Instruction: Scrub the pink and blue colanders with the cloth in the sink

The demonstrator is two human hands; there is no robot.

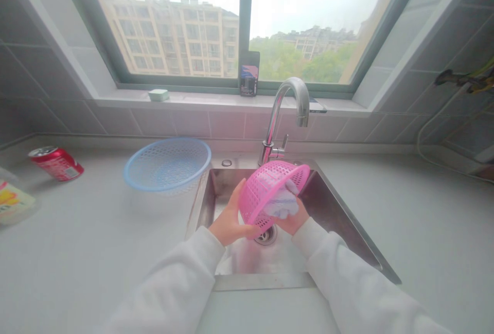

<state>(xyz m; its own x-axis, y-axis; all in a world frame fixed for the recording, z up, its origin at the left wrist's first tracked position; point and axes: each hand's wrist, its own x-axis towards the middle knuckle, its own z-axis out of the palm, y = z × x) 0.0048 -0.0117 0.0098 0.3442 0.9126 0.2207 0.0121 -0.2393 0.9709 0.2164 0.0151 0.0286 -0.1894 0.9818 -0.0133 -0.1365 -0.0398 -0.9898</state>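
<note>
A pink plastic colander (266, 182) is held tilted on its side above the sink, its opening turned toward the lower right. My left hand (231, 221) grips it from the left, with the thumb over the lower rim and the fingers behind the wall. At the opening, my right hand (295, 218) is closed on a white cloth (283, 201) with faint coloured stripes, which presses against the inside of the colander. Most of the right fingers are hidden behind the cloth.
A steel sink (343, 221) with a drain (266, 235) lies below. Behind it rises a chrome faucet (276, 112). On the left counter are a blue basket (170, 167), a red can (56, 163) and a partly visible container (14, 203). Soap (158, 95) rests on the windowsill.
</note>
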